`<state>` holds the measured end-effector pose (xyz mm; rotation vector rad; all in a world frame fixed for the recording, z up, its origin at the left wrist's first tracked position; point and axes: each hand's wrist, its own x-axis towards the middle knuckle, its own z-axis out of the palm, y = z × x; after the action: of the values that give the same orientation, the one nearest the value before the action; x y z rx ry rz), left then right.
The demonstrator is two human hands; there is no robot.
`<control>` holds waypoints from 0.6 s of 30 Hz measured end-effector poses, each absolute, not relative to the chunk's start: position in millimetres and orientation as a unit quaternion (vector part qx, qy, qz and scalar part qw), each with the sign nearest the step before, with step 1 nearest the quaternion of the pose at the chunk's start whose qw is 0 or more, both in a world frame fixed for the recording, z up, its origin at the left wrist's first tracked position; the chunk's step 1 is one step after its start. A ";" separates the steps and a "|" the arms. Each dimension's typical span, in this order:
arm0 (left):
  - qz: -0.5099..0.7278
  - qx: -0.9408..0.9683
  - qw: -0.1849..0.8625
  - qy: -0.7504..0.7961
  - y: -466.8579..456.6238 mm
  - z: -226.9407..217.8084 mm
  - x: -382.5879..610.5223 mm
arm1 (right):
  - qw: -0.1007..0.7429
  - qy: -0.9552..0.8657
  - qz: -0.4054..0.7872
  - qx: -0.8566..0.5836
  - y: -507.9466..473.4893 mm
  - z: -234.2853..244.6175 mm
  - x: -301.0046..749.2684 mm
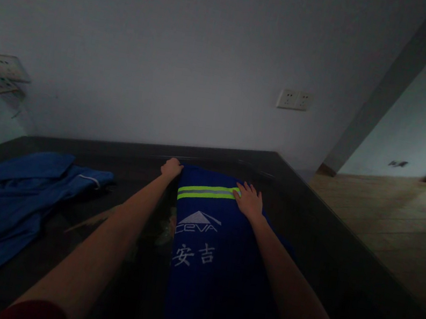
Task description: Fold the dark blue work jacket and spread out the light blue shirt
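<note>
A dark blue work garment [191, 286] lies on the dark tabletop in front of me. Across its far end runs a yellow-green and grey reflective band, and below that are a white triangular logo, the letters CEVA and two white characters. My left hand [172, 168] is closed at the garment's far left corner, gripping its edge. On the right end of the band, my right hand [250, 201] rests with its fingers spread flat on the cloth. The near part of the garment fades into shadow.
Another blue garment [22, 198] with a yellow-green stripe lies crumpled on the left of the dark table [310, 214]. A pale wall with a double socket [294, 100] stands behind. More sockets [0, 75] are at far left. Wooden floor [383, 215] extends on the right.
</note>
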<state>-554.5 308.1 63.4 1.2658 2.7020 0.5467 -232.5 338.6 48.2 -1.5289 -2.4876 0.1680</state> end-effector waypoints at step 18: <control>0.152 0.450 0.234 0.849 243.5 90.2 -513.1 | 0.235 -0.797 0.063 -0.552 333.3 81.4 -210.5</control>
<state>-513.1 243.5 90.2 1.2352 2.3301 0.4165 -210.5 333.3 81.4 -1.5147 -2.1874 0.1730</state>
